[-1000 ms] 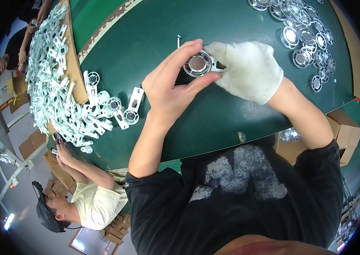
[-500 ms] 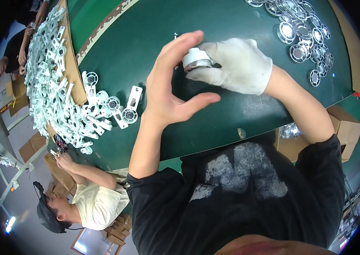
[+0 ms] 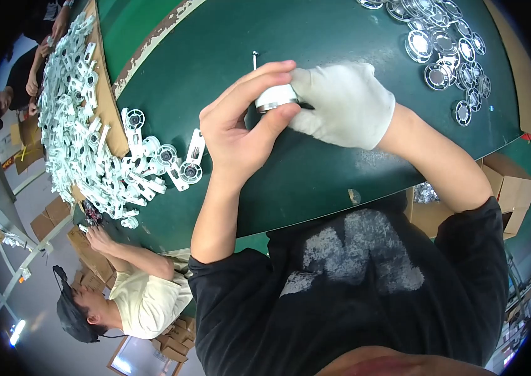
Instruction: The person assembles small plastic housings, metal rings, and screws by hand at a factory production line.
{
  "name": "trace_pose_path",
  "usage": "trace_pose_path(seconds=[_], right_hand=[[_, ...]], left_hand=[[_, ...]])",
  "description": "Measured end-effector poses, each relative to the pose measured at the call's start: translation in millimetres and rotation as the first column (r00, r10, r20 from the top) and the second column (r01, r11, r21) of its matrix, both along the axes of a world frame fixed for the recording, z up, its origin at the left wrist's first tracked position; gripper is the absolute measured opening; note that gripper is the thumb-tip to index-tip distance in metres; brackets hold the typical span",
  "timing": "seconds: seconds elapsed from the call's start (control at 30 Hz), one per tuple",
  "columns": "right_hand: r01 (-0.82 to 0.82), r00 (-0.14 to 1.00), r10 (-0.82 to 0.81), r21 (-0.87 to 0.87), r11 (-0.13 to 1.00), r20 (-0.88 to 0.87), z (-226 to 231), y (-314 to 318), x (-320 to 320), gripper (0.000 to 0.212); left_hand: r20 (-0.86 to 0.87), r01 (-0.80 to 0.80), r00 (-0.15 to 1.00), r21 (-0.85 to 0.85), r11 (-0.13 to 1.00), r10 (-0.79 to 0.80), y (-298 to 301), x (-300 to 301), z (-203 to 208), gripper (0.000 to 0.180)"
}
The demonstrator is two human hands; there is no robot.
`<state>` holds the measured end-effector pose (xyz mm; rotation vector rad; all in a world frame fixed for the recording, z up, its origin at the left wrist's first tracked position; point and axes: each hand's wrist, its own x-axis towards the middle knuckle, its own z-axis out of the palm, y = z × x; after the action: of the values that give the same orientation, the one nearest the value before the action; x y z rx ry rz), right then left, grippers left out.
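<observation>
My left hand (image 3: 238, 122), gloved right hand (image 3: 345, 103) closed round 1 silver-rimmed white housing (image 3: 277, 98); chrome spoked rings (image 3: 445, 42), 2 o'clock.

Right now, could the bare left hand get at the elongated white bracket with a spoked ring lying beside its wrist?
Probably not without letting go: the left hand appears to grip the round white-and-silver part. The bracket itself lies close, apparently uncovered.

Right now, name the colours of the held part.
The held part is white with a silvery rim, best in the head view.
</observation>
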<state>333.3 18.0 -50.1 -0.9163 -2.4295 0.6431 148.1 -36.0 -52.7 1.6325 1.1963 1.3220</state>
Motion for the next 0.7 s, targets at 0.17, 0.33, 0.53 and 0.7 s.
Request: trace_pose_path(seconds=[0.17,0.33,0.53,0.7], right_hand=[[-0.046,0.999,0.046,-0.015,0.999,0.015,-6,3,5,0.023],[0.056,0.991,-0.059,0.023,0.998,0.123,-4,-6,0,0.024],[0.004,0.999,-0.001,-0.076,0.997,0.033,-4,-1,-3,0.032],[0.114,0.99,-0.134,-0.344,0.932,-0.034,10,8,-2,0.044]], left_hand=[[0.106,0.024,0.994,-0.073,0.997,-0.016,-1,4,-5,0.037],[0.156,-0.04,0.987,-0.017,0.999,0.042,-5,12,-10,0.035],[-0.122,0.076,0.989,-0.073,0.994,-0.084,14,-16,19,0.027],[-0.248,-0.248,0.955,-0.356,0.901,0.165,51,-85,55,0.023]])
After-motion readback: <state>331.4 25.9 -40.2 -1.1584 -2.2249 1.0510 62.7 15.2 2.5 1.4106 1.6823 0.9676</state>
